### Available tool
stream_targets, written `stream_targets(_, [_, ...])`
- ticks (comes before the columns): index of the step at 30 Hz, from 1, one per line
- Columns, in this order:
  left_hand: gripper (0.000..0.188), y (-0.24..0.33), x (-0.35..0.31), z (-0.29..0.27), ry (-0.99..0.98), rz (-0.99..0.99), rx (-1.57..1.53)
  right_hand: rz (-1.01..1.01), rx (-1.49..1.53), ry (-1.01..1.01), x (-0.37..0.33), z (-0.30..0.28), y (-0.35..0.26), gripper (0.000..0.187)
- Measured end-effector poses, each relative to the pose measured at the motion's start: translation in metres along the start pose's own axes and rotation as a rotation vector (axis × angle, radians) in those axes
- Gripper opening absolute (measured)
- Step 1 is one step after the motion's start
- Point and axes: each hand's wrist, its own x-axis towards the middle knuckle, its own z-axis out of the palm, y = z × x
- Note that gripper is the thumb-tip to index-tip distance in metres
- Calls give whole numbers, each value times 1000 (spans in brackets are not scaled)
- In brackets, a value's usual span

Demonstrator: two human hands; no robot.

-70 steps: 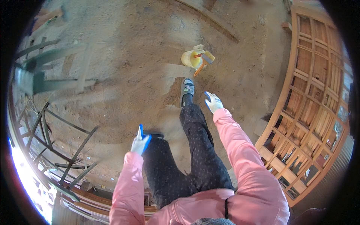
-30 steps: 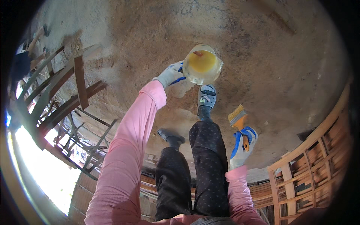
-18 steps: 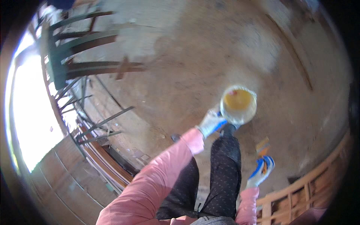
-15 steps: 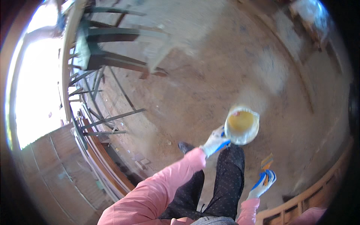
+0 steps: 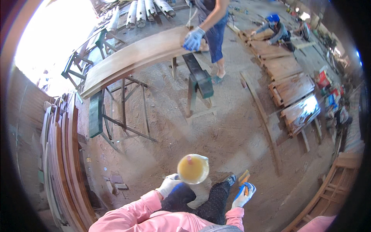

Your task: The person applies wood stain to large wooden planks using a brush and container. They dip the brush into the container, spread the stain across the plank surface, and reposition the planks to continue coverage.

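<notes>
My left hand [image 5: 169,185], in a white and blue work glove, grips the side of a pale round pot [image 5: 206,173] in front of my legs. Yellowish liquid fills part of it, and a small reddish thing shows near the liquid's far edge. Lower right, my right hand [image 5: 244,195], gloved the same way, is closed around the handle of a flat paintbrush [image 5: 244,177]. The brush's yellowish bristles point up and away from me, apart from the pot.
Ahead, a long wooden board [image 5: 135,58] lies across dark trestles [image 5: 199,79]; a person's gloved hand [image 5: 194,38] rests on its end. Wooden panels [image 5: 284,69] line the right, near another crouching person [image 5: 275,30]. Planks [image 5: 63,162] stand left; a wooden frame [image 5: 328,189] lies right.
My view has swung upward, bringing the board, the trestles' tops and other people into sight. Pot and brush both stay in my hands, appearing further left and lower in the picture.
</notes>
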Motion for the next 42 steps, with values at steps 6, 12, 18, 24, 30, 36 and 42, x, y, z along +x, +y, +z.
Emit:
stream_targets(6, [22, 16, -98, -84, 187, 48, -184, -186, 47, -188, -21, 39, -96, 19])
stream_targets(12, [24, 5, -156, -139, 337, 147, -319, -490, -22, -320, -34, 76, -175, 19])
stream_targets(18, [24, -5, -179, -163, 519, 142, -426, -624, -14, -466, -30, 124, -214, 19])
stream_targets(24, [23, 9, -185, -176, 623, 199, -597, -647, 60, -597, -14, 194, -234, 19])
stream_targets(30, [25, 39, -176, -192, 713, 217, -731, -701, 92, -721, 10, 276, -269, 16])
stream_targets(36, [29, 67, -161, -202, 776, 277, -814, -843, 127, -901, 35, 351, -316, 16])
stream_targets(42, [27, 98, -147, -219, 837, 321, -893, -845, 163, -1007, 38, 400, -349, 16])
